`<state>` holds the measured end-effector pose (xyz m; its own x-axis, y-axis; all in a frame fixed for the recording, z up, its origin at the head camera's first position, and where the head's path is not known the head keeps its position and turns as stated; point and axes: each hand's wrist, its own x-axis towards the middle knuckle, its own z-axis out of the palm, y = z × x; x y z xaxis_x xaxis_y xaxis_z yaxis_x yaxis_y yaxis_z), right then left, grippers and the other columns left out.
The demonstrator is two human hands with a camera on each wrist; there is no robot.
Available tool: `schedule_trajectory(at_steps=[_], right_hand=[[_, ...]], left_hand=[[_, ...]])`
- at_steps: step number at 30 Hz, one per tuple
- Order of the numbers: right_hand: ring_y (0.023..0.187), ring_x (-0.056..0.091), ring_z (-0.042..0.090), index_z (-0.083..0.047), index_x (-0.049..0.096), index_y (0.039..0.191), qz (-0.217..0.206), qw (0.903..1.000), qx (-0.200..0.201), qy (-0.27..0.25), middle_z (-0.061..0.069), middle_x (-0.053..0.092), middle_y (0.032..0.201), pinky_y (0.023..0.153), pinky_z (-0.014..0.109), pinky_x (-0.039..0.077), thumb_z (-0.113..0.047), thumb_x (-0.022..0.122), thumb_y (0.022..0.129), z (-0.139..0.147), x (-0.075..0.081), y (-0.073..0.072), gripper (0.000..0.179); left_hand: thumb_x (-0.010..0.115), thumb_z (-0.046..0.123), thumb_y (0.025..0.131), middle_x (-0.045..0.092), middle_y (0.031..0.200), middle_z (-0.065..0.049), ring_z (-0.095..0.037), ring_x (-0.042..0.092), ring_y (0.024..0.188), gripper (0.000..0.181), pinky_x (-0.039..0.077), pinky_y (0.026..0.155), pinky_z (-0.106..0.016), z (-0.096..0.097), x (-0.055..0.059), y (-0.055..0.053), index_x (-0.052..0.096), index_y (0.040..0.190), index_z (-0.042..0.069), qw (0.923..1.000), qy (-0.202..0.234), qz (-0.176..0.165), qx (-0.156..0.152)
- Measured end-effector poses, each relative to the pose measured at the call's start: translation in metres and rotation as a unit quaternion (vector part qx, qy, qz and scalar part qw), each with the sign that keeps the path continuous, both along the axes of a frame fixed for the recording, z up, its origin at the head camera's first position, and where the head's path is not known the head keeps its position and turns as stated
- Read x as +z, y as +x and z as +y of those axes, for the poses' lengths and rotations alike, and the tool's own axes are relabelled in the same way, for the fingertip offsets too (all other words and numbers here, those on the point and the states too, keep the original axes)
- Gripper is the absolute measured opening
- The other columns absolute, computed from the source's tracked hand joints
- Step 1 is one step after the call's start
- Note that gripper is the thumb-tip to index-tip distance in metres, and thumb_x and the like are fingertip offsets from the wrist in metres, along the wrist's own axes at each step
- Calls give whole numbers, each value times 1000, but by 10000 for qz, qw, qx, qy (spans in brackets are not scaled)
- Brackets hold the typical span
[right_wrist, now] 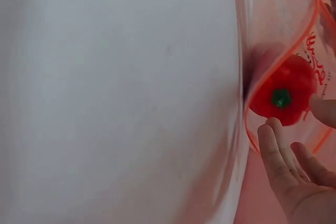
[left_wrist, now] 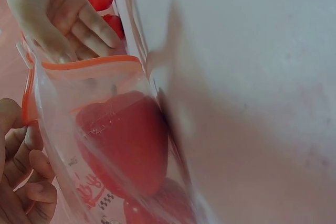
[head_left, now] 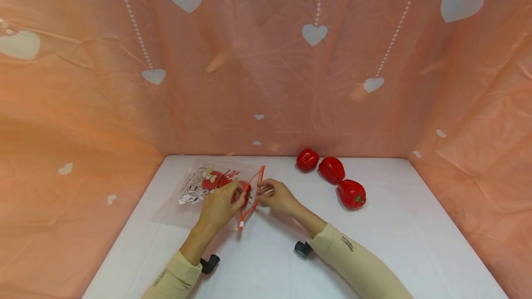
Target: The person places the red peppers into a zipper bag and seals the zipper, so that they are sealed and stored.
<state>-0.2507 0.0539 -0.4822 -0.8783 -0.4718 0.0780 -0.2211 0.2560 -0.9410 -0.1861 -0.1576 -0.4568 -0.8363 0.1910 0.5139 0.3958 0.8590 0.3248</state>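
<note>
A clear zip bag with orange edging and printed cartoon figures lies on the left half of the table, its mouth facing right and spread apart. Inside it are a red bell pepper near the mouth, green stem outward, and another red pepper deeper in. My left hand pinches the upper orange edge between thumb and fingers. At the bag's mouth is my right hand, fingers extended and thumb apart, nothing held. Whether its fingertips touch the bag's rim I cannot tell.
Three loose red bell peppers stand in a row at the back right: one by the rear edge, a middle one, and a nearer one with a green stem. A white cloth covers the table. Orange heart-patterned sheeting surrounds it.
</note>
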Motion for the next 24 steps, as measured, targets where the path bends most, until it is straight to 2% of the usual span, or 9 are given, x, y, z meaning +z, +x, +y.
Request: schedule_trajectory(at_steps=[10, 17, 24], right_hand=[[99, 75, 29, 8, 65, 128, 328, 9987, -164, 366, 20, 74, 114, 86, 35, 62, -9, 82, 94, 28, 12, 11, 42], [103, 75, 32, 7, 64, 129, 518, 9969, -250, 538, 26, 72, 119, 90, 40, 62, -10, 80, 95, 54, 14, 14, 41], [105, 75, 28, 2, 66, 131, 628, 9935, -472, 826, 21, 73, 120, 93, 41, 61, -13, 80, 96, 81, 16, 20, 41]], left_hand=[[84, 14, 92, 64, 74, 8, -6, 45, 53, 14, 37, 46, -23, 0, 1, 1, 70, 96, 15, 10000, 25, 12, 6], [85, 14, 90, 63, 74, 8, -6, 43, 52, 16, 35, 44, -22, 0, 0, 2, 70, 96, 14, 10000, 36, 22, -6], [86, 14, 90, 67, 78, 5, -7, 44, 54, 16, 37, 46, -22, -1, 1, 2, 71, 99, 13, 9999, 107, -92, 52]])
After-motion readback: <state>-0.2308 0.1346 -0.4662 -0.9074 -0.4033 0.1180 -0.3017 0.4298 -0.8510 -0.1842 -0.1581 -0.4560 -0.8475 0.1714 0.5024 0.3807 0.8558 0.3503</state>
